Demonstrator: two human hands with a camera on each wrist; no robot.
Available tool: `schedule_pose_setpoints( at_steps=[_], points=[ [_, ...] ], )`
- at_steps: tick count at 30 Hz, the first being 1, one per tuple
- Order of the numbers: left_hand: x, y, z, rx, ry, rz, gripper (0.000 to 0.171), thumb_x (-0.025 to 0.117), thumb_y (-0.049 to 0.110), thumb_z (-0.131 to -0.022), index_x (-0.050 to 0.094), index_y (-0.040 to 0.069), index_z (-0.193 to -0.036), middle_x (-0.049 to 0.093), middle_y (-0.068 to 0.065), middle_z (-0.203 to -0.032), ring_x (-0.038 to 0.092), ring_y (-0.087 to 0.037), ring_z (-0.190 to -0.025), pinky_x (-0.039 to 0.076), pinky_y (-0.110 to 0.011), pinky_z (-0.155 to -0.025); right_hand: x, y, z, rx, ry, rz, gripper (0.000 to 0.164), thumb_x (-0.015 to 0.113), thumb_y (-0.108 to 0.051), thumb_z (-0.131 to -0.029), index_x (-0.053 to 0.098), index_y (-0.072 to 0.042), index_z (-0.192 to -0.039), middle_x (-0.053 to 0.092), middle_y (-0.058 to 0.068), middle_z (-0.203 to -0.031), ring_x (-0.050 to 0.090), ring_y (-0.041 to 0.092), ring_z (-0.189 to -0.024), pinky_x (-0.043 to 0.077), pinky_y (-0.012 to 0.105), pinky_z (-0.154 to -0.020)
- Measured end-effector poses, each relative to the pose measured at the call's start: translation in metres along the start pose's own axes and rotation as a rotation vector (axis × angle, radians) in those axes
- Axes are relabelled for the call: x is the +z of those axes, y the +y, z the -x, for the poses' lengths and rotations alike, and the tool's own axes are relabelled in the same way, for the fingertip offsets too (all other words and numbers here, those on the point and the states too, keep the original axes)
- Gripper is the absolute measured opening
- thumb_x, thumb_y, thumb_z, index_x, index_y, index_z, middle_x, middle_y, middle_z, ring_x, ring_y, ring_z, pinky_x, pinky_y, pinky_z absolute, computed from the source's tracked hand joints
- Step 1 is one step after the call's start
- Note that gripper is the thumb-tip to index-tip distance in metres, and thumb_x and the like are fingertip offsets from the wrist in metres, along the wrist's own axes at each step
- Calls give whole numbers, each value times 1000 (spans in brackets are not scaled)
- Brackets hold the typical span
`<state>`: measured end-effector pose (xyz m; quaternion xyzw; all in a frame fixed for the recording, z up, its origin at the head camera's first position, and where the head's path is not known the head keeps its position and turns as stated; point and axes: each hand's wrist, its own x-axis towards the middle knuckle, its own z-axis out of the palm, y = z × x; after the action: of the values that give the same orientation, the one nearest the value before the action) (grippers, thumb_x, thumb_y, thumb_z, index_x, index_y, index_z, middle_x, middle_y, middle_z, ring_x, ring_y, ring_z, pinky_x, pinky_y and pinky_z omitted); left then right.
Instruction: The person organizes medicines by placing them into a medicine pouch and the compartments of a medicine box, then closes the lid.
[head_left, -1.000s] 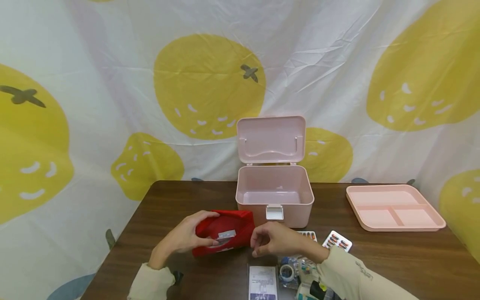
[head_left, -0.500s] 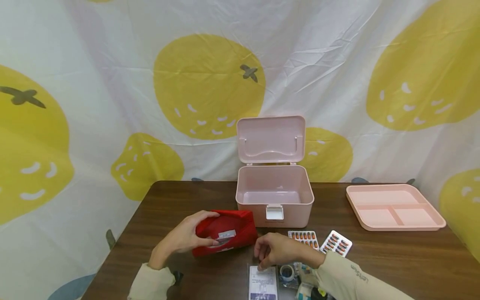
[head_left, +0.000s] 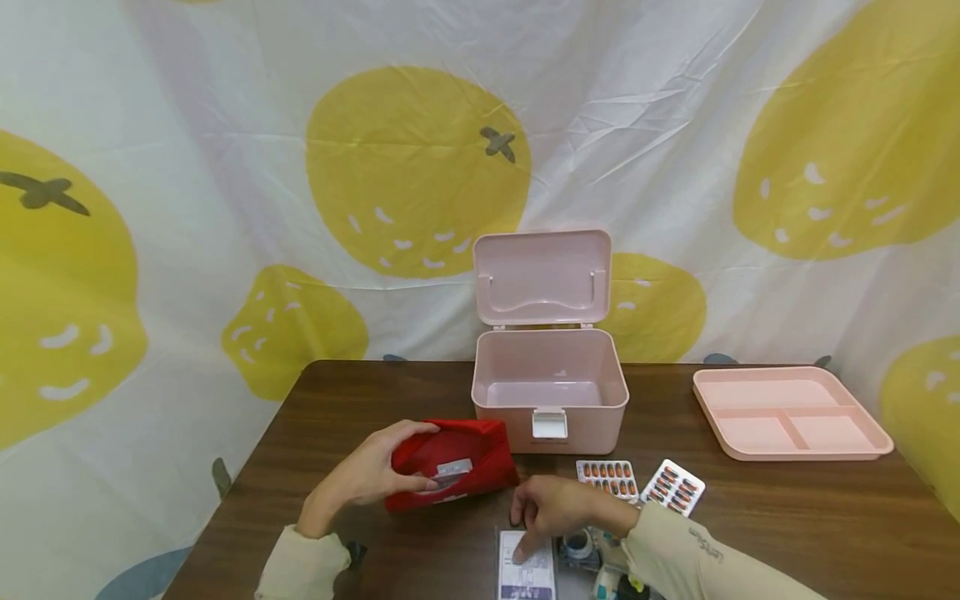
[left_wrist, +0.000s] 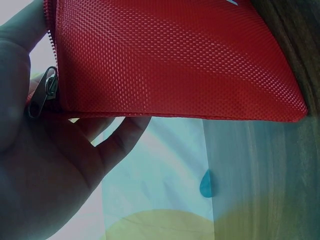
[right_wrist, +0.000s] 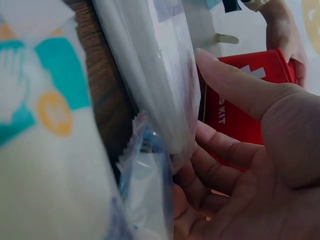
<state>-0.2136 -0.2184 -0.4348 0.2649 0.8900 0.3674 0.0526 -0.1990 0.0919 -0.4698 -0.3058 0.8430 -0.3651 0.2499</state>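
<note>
In the head view my left hand (head_left: 375,465) grips a red zip pouch (head_left: 491,458) by its left end, the thumb inside the unzipped mouth. A pale label shows within. The left wrist view has the pouch's metal zip pull (left_wrist: 44,95) beside the palm. My right hand (head_left: 558,507) is at the far end of a flat white printed packet in clear plastic (head_left: 527,579), thumb on its top face and fingers curled at its edge. In the right wrist view, the pouch (right_wrist: 235,112) shows a white cross and "KIT" behind the thumb.
Behind the hands stands a pink box (head_left: 551,367) with its lid raised. A pink divided tray (head_left: 795,414) lies at the right. Two blister packs of capsules, one of them (head_left: 673,487) tilted, lie before the box. A tape roll (head_left: 577,543) and bagged supplies sit under the right forearm.
My right hand has moved from beside the pouch down toward me and onto the printed packet. The left hand and pouch stay nearly still.
</note>
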Motion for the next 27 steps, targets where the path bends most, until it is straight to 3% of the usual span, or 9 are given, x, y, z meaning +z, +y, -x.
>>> schedule_pose_setpoints(
  at_steps=[13, 21, 24, 27],
  points=[
    [0, 0, 0, -14, -15, 12, 67, 84, 34, -79, 54, 17, -136, 60, 0, -127, 58, -20, -111, 55, -34, -89, 3, -2, 0, -1, -21, -31, 28, 88, -5, -68, 66, -6, -85, 56, -6, -66, 50, 4, -59, 41, 19, -54],
    [-1, 2, 0, -15, -15, 12, 67, 84, 34, -79, 54, 17, -137, 60, -1, -128, 58, -21, -111, 55, -35, -89, -3, -2, 2, 7, -19, -5, 20, 87, -14, -70, 69, -13, -77, 57, -10, -66, 50, 3, -61, 41, 20, -56],
    [-1, 2, 0, -9, -10, 10, 67, 84, 34, -79, 54, 16, -136, 60, -2, -127, 58, -20, -111, 55, -34, -89, -9, -2, 2, -26, -38, -59, 20, 86, -13, -72, 67, -13, -79, 57, -10, -69, 50, 3, -63, 41, 19, -58],
    [-1, 2, 0, -7, -10, 6, 67, 84, 34, -79, 54, 15, -136, 60, -2, -127, 58, -20, -110, 54, -32, -90, -15, -4, 3, -53, -79, -187, 20, 83, -8, -75, 66, -9, -84, 61, -7, -71, 54, 4, -64, 42, 18, -59]
  ],
)
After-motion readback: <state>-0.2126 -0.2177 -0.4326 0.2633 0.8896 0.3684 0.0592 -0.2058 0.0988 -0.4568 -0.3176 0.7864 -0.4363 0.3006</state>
